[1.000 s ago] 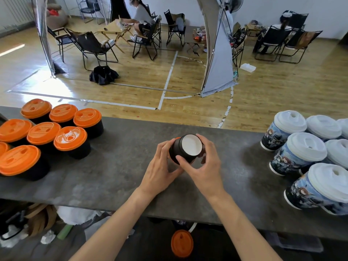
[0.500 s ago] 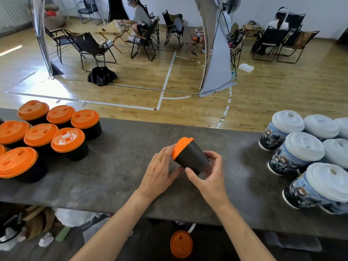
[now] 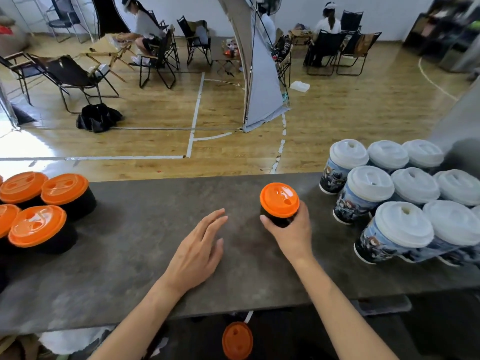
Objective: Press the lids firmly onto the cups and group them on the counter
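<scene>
Both bare forearms are extended forward from the lower edge of the view, well apart. The left hand (image 3: 198,246) is held palm down, fingers straight and slightly spread, low over the counter (image 3: 130,255); contact with it cannot be told. The right hand (image 3: 292,236) is wrapped round a cup (image 3: 279,203), with the thumb laid on its left side and the fingers curled on its right.

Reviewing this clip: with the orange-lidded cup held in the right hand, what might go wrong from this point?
1. The right hand grips the black cup close to the white-lidded cups; it could bump them, or land in the wrong group, since the orange-lidded cups stand far left.
2. Whether its orange lid is fully seated cannot be told, so it might pop loose.
</scene>
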### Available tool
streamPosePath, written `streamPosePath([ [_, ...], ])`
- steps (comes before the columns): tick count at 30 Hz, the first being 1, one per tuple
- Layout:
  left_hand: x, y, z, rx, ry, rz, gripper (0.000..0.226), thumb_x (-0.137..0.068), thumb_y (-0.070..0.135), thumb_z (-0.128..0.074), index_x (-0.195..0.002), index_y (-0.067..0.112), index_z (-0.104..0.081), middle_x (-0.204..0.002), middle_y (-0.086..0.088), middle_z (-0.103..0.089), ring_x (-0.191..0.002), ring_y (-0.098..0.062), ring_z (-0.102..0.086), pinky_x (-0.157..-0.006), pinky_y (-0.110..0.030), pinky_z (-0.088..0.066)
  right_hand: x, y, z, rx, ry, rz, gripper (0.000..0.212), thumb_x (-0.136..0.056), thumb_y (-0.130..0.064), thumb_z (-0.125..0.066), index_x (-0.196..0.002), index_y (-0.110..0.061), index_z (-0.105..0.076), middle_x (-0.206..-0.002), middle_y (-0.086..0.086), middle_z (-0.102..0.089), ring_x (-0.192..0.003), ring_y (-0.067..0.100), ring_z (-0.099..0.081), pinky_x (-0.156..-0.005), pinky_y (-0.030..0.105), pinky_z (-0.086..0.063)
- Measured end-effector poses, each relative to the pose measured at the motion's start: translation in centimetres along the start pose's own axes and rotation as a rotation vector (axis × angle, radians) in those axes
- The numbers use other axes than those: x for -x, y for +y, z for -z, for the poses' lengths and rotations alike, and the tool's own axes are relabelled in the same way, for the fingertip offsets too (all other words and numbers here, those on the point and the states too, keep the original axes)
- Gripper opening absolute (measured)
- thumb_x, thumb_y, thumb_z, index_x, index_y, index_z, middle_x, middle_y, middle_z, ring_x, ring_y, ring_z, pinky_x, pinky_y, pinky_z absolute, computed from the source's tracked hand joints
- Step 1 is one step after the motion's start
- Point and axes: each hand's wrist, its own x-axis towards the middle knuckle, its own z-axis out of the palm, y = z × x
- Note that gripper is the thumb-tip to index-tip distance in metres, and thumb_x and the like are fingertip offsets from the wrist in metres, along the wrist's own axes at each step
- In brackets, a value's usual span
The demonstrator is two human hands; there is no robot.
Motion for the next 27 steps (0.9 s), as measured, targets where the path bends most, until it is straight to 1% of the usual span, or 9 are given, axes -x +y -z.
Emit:
streamPosePath([
  [2,-0.2,-0.1,-0.2,-0.020,-0.030,0.023,0.042,-0.102,0.025,-0.049,-0.143,0.013,-0.049,-0.156,0.000,-0.043,-0.132,-0.017,-0.056,-0.105,-0.030,-0.050,-2.4,0.5,1.0,0.040,0.102,-0.022,0.077,-0.069,-0.026,-0.093,-0.132,-0.010,-0.051,-0.129,0.008,-0.057,-0.122,0.023,-0.055,-0.098,0.026,-0.039],
  [5,-0.3,-0.3,-0.4,-0.056,-0.082,0.035,0.040,-0.102,0.032,-0.048,-0.140,0.017,-0.052,-0.151,0.002,-0.047,-0.129,-0.014,-0.056,-0.106,-0.024,-0.044,-5.3,1.1,2.0,0.036,0.169,-0.073,0.083,-0.073,-0.023,-0.091,-0.141,-0.008,-0.045,-0.140,0.010,-0.054,-0.133,0.026,-0.049,-0.109,0.030,-0.035],
  [8,-0.5,-0.6,-0.6,-0.081,-0.131,0.076,0.043,-0.103,0.039,-0.045,-0.141,0.019,-0.051,-0.148,0.005,-0.050,-0.131,-0.014,-0.053,-0.108,-0.023,-0.039,-6.8,1.6,2.2,0.041,0.167,-0.124,0.084,-0.075,-0.025,-0.089,-0.143,-0.009,-0.043,-0.144,0.010,-0.052,-0.137,0.027,-0.046,-0.112,0.034,-0.035],
  [14,-1.0,-1.0,-0.9,-0.158,-0.213,0.112,0.055,-0.104,0.053,-0.038,-0.148,0.022,-0.049,-0.152,0.006,-0.048,-0.142,-0.013,-0.043,-0.117,-0.027,-0.029,-6.3,2.6,2.0,0.028,0.163,-0.112,0.091,-0.074,-0.028,-0.090,-0.148,-0.010,-0.039,-0.148,0.008,-0.049,-0.140,0.023,-0.044,-0.117,0.036,-0.035],
  [17,-1.1,-1.1,-1.2,-0.168,-0.217,0.138,0.057,-0.104,0.055,-0.036,-0.147,0.021,-0.051,-0.154,0.005,-0.047,-0.146,-0.014,-0.039,-0.119,-0.030,-0.027,-4.3,2.8,1.8,-0.009,0.203,-0.099,0.081,-0.077,-0.024,-0.087,-0.142,-0.007,-0.043,-0.138,0.009,-0.051,-0.130,0.022,-0.051,-0.114,0.035,-0.040],
  [19,-1.1,-1.1,-1.3,-0.170,-0.200,0.156,0.056,-0.104,0.054,-0.036,-0.144,0.019,-0.054,-0.153,0.004,-0.048,-0.145,-0.015,-0.040,-0.119,-0.032,-0.029,-2.0,2.5,1.4,-0.031,0.240,-0.071,0.070,-0.082,-0.020,-0.084,-0.137,-0.004,-0.045,-0.133,0.009,-0.051,-0.126,0.020,-0.052,-0.111,0.027,-0.038],
  [21,-1.3,-0.5,-1.5,-0.185,-0.175,0.170,0.053,-0.104,0.052,-0.038,-0.140,0.018,-0.056,-0.150,0.002,-0.050,-0.142,-0.016,-0.043,-0.118,-0.033,-0.031,0.3,1.9,1.0,-0.050,0.263,-0.050,0.066,-0.084,-0.020,-0.081,-0.137,-0.004,-0.045,-0.131,0.006,-0.048,-0.125,0.017,-0.050,-0.112,0.027,-0.038],
  [24,-1.1,0.0,-1.3,-0.197,-0.094,0.195,0.044,-0.105,0.046,-0.045,-0.134,0.017,-0.058,-0.144,0.001,-0.055,-0.135,-0.018,-0.048,-0.114,-0.036,-0.038,3.4,0.4,-0.7,-0.106,0.144,-0.031,0.060,-0.086,-0.024,-0.079,-0.134,-0.010,-0.047,-0.132,0.003,-0.049,-0.124,0.013,-0.050,-0.114,0.040,-0.043],
  [27,-0.5,-0.6,-0.1,-0.207,0.040,0.268,0.035,-0.102,0.039,-0.053,-0.129,0.016,-0.060,-0.135,0.001,-0.060,-0.128,-0.017,-0.053,-0.107,-0.035,-0.043,5.7,-1.9,-3.8,-0.104,-0.120,0.034,0.060,-0.085,-0.032,-0.078,-0.135,-0.019,-0.047,-0.136,-0.002,-0.051,-0.127,0.008,-0.047,-0.111,0.036,-0.042],
])
